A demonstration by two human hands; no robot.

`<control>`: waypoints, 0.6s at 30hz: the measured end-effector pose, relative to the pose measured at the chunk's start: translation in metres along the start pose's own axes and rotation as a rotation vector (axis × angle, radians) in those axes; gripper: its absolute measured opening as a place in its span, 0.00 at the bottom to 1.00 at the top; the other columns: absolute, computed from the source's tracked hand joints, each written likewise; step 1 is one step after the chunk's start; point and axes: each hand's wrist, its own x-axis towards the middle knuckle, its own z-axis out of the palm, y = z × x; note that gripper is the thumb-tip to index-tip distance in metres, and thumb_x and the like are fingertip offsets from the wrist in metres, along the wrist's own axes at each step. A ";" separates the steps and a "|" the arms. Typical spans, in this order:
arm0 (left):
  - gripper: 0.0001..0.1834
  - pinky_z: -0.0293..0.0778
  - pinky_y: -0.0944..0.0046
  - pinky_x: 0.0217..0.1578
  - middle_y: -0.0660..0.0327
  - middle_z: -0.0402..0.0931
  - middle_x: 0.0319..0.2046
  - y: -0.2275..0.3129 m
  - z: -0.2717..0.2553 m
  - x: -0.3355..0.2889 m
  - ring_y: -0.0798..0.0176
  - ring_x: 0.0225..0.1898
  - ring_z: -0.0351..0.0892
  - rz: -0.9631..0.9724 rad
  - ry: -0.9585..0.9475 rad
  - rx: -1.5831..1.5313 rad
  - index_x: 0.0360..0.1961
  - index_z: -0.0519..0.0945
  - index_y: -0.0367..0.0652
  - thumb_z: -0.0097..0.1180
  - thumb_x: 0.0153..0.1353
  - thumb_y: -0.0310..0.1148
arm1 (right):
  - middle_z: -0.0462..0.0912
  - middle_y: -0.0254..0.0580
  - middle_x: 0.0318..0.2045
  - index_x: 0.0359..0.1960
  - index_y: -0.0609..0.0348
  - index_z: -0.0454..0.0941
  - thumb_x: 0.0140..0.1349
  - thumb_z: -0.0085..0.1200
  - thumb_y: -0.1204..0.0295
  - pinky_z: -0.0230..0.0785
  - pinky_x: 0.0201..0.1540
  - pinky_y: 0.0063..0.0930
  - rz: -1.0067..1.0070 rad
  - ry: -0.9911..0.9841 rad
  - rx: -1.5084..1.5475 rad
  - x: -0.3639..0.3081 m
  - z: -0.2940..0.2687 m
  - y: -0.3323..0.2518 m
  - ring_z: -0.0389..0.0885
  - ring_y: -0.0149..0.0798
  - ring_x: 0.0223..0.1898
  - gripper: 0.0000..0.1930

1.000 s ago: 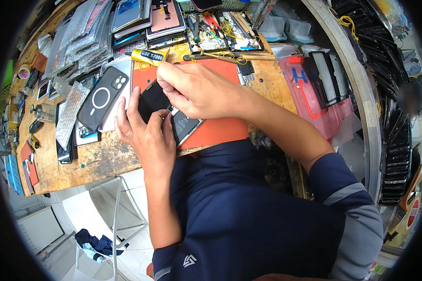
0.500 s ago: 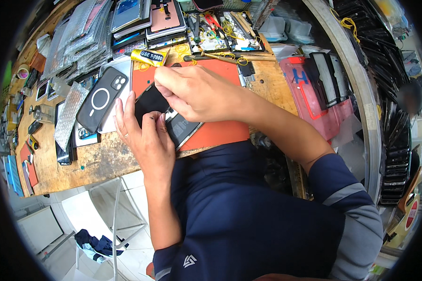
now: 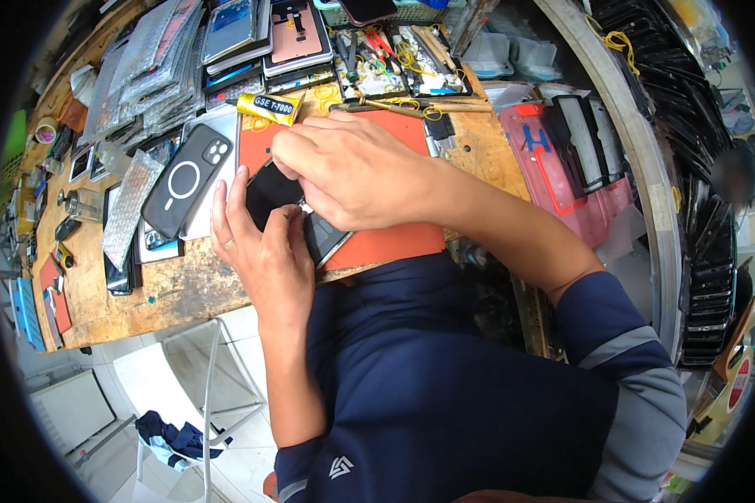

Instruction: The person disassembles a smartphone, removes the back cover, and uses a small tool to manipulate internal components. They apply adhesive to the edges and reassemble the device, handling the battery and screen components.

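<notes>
Orange rubber mat (image 3: 394, 239) lies on the wooden desk (image 3: 164, 289), and both hands work over its left end. The left hand (image 3: 264, 251) comes up from below with its fingers spread along the edge of a black phone (image 3: 273, 193), steadying it from the near side; a ring shows on one finger. The right hand (image 3: 352, 172) reaches in from the right and lies across the top of the same phone, fingers curled and pinched together at its far left corner. Whether anything small is held between those fingertips cannot be told. The phone rests on the mat, tilted, mostly covered by the two hands, with its lower right corner (image 3: 327, 239) showing between them.

Just left of the hands lies a black phone case (image 3: 184, 189) with a ring marked on its back, resting on a white slab. A yellow glue tube (image 3: 268, 106) lies just beyond the mat's far edge. Farther back, stacks of phone screens and bubble-wrapped parts (image 3: 134, 75) crowd the desk, beside a tray of tools with rubber bands (image 3: 386, 59). To the right sits a red plastic tray (image 3: 562, 168) holding dark screens. The person's dark blue shirt (image 3: 445, 386) fills the lower middle.
</notes>
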 end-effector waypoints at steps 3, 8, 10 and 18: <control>0.05 0.54 0.38 0.73 0.49 0.67 0.73 0.000 -0.002 0.000 0.38 0.76 0.59 -0.007 -0.012 0.012 0.35 0.88 0.44 0.69 0.57 0.24 | 0.79 0.48 0.35 0.42 0.60 0.68 0.55 0.52 0.83 0.71 0.38 0.51 0.043 0.033 0.017 0.000 -0.003 -0.003 0.82 0.58 0.37 0.13; 0.05 0.54 0.39 0.73 0.50 0.67 0.73 -0.001 -0.001 0.000 0.39 0.77 0.58 -0.006 -0.017 0.014 0.34 0.89 0.45 0.70 0.55 0.25 | 0.82 0.58 0.35 0.42 0.65 0.68 0.52 0.55 0.81 0.76 0.43 0.55 0.220 -0.055 0.162 -0.003 -0.010 -0.007 0.83 0.66 0.38 0.15; 0.05 0.54 0.39 0.73 0.50 0.67 0.73 -0.001 0.000 -0.001 0.39 0.77 0.59 -0.012 -0.014 0.017 0.33 0.89 0.45 0.71 0.55 0.26 | 0.82 0.58 0.34 0.41 0.66 0.68 0.52 0.54 0.82 0.76 0.40 0.53 0.210 -0.034 0.226 -0.003 -0.008 -0.004 0.83 0.66 0.37 0.14; 0.04 0.54 0.40 0.73 0.50 0.67 0.73 -0.001 0.000 0.001 0.39 0.77 0.59 -0.009 -0.012 0.034 0.35 0.88 0.43 0.70 0.57 0.25 | 0.82 0.56 0.32 0.40 0.65 0.69 0.60 0.56 0.83 0.76 0.37 0.52 0.130 0.096 0.257 0.000 0.004 0.000 0.84 0.65 0.35 0.10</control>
